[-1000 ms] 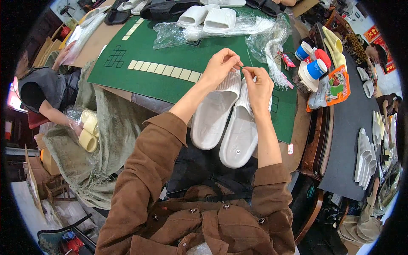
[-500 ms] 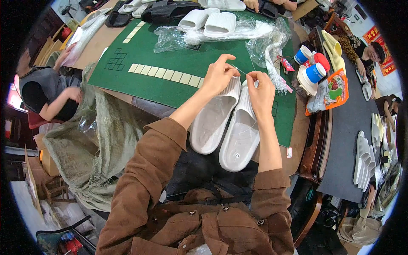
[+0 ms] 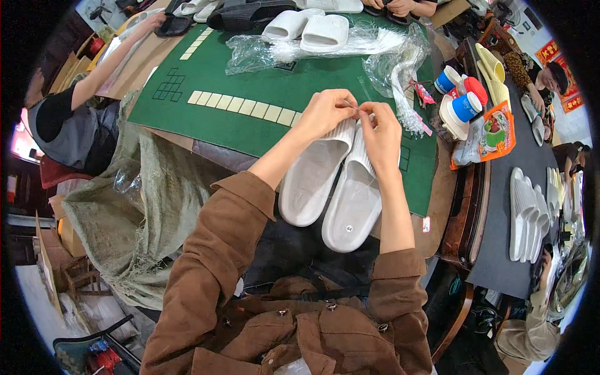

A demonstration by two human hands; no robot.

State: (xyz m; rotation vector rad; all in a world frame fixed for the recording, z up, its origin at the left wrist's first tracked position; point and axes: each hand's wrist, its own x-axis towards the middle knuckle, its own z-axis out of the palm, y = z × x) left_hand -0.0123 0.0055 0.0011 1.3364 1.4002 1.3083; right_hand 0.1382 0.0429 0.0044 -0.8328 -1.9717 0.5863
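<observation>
I see a broad green table top (image 3: 250, 84) whose near edge slants past the person's forearms; its stretch left of the hands gives room to move. A dark grey table (image 3: 494, 250) bounds my view at right, and rumpled olive-grey sacking (image 3: 169, 200) drapes at left. On the green surface, white strands in clear plastic film (image 3: 375, 42) lie beyond the hands, and a row of flat cream rectangles (image 3: 244, 108) runs toward the left one. The pair of pale grey ribbed slide slippers (image 3: 309, 187) lies between the forearms, heels past the near edge. The left hand (image 3: 325, 112) and right hand (image 3: 381, 128) meet by the toe ends, fingertips pinched together; what they grip is too fine for me to make out.
</observation>
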